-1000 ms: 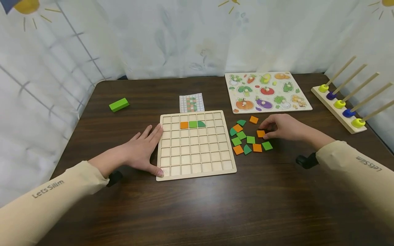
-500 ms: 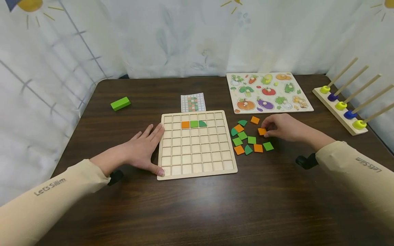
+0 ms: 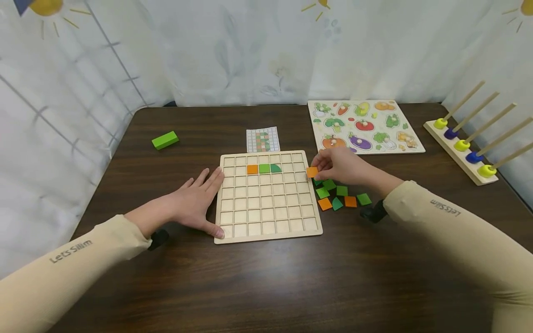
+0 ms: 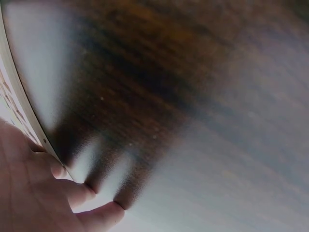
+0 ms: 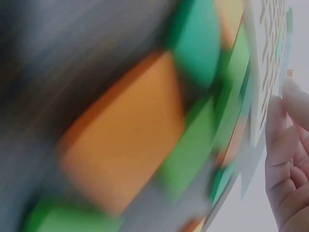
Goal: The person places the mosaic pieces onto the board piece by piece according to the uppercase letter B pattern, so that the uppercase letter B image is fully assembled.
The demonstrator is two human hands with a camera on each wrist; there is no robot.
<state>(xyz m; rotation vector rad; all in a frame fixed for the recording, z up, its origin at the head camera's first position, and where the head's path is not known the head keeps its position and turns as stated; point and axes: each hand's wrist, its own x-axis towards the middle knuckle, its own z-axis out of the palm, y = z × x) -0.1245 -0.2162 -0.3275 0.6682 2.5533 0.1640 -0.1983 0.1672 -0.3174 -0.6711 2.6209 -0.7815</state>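
Observation:
My right hand [image 3: 339,165] pinches an orange square tile [image 3: 312,172] between thumb and fingers, over the right edge of a wooden grid board [image 3: 266,239]. In the board's second row sit an orange square [image 3: 252,169], a light green square [image 3: 264,168] and a dark green quarter-round tile [image 3: 275,168], side by side. My left hand [image 3: 195,201] rests along the board's left edge, fingers spread, thumb on the near corner. Loose tiles lie right of the board, among them an orange square [image 5: 125,135] and a green quarter-round [image 5: 198,43]; my right hand hides some.
A small printed pattern card [image 3: 263,139] lies behind the board. At the back right is a vegetable puzzle board [image 3: 370,121], with a peg stand [image 3: 460,150] carrying yellow and blue rings beside it. A green block [image 3: 165,140] lies at the back left.
My right hand has lifted the orange square tile from the loose tiles and carried it left to the board's right edge. The left hand stays on the board.

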